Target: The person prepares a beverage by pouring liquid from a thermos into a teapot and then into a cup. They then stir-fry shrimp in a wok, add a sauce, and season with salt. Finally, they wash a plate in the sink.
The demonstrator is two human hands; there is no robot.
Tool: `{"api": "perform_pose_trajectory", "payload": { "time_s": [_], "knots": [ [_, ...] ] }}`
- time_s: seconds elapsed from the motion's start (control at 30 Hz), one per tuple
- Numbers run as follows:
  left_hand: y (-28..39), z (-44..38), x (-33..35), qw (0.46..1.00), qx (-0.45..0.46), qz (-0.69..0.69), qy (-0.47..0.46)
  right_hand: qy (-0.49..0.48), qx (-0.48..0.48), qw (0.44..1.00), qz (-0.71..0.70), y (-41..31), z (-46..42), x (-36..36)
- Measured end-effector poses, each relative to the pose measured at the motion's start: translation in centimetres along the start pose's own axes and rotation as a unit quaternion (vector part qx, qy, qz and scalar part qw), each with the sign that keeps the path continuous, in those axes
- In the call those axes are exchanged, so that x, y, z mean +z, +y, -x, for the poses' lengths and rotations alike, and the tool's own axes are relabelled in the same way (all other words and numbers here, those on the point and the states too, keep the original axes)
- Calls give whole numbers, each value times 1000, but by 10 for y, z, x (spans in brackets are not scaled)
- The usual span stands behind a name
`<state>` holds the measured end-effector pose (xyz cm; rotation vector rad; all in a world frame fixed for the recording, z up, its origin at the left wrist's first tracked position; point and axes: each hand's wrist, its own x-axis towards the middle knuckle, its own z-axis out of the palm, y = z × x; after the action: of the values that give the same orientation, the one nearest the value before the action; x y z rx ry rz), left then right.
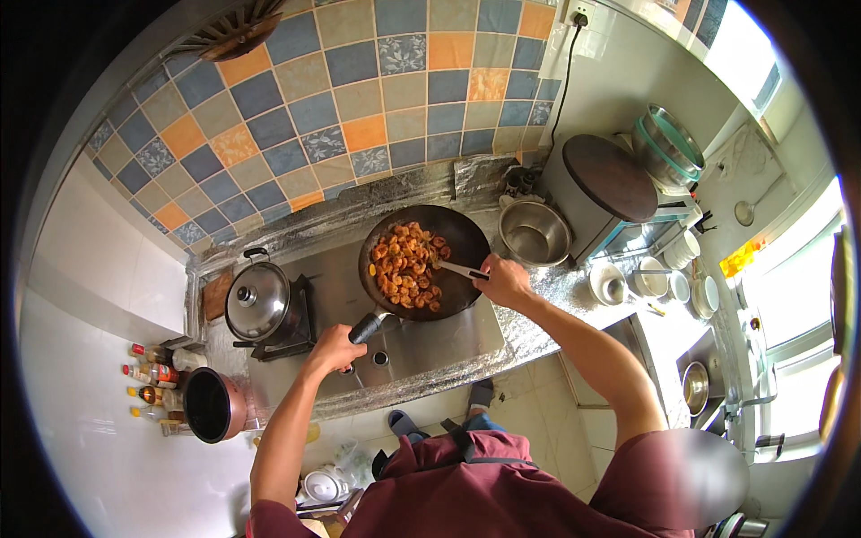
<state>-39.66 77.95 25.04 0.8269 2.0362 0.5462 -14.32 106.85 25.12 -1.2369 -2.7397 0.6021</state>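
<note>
A dark wok rests on the right part of the steel gas stove, with reddish-brown cooked pieces, apparently shrimp, heaped in its left half. My left hand grips the black wok handle at the front. In my right hand, over the wok's right rim, is the handle of a metal spatula; its head is hidden among the food. On the stove's left burner stands a lidded steel pot.
An empty steel bowl sits right of the wok, before a bin-like appliance with a brown lid. White bowls line the right counter. Bottles and a pinkish inner pot stand at the left. A tiled wall rises behind the stove.
</note>
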Motion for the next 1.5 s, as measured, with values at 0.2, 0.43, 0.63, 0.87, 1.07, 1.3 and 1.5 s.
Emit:
{"api": "perform_pose_trajectory", "payload": {
  "time_s": [0.2, 0.43, 0.63, 0.87, 1.07, 1.3, 1.5],
  "knots": [
    [6, 6, -2, 1000, 2, 7, -5, -29, -205, 953, 222, -34, 14, -86],
    [4, 3, -3, 1000, 17, 7, -17, -92, -156, 939, 293, -36, -27, -145],
    [1, 2, -3, 1000, 7, 10, -12, -285, 86, 952, 70, -33, -46, -116],
    [0, -1, -3, 1000, 4, 8, -17, -57, 79, 991, -93, -10, 2, 0],
    [7, 2, -4, 1000, -1, -6, -11, 41, -18, 998, 35, -7, 17, -29],
    [3, 2, -4, 1000, 11, -1, -15, 50, -202, 946, 248, -25, 23, -14],
    [0, 1, -5, 1000, 13, -9, -18, 29, -231, 957, 174, -1, 59, -5]
  ]
}}
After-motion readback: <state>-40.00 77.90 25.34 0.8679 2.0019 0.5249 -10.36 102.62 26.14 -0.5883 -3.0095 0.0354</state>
